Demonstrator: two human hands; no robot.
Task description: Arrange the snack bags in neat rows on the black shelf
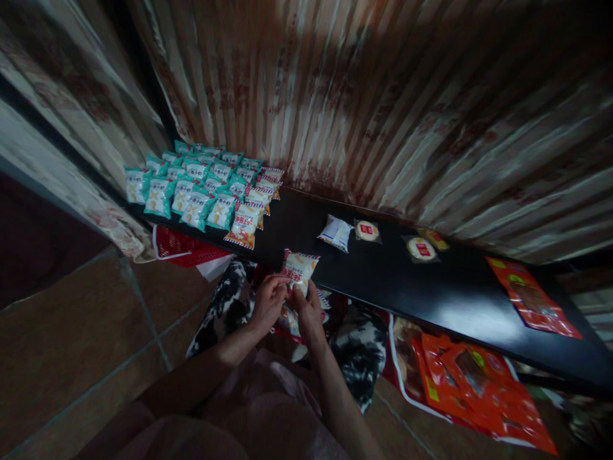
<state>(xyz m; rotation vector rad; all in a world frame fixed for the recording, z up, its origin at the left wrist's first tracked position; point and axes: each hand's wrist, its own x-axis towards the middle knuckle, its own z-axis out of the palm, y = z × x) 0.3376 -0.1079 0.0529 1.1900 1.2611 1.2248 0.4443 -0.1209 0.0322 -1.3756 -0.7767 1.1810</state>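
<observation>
Both my hands hold one small white and orange snack packet (pixel 299 268) just in front of the black shelf's near edge (pixel 431 306). My left hand (pixel 268 301) pinches its lower left side with closed fingers. My right hand (pixel 309 313) grips its lower right side. Under my hands, on my lap, lie more packets of the same kind (pixel 292 319). On the shelf's left end stand rows of teal snack packets (pixel 191 185) with several orange and white packets (pixel 251 214) beside them.
A white packet (pixel 336 232) and two round clear-wrapped cakes (pixel 367 230) (pixel 421 248) lie mid-shelf. A red pouch (pixel 531 297) lies at the right end. More red pouches (pixel 479 383) fill a container on the floor. A red basket (pixel 184 249) sits below left. A curtain hangs behind.
</observation>
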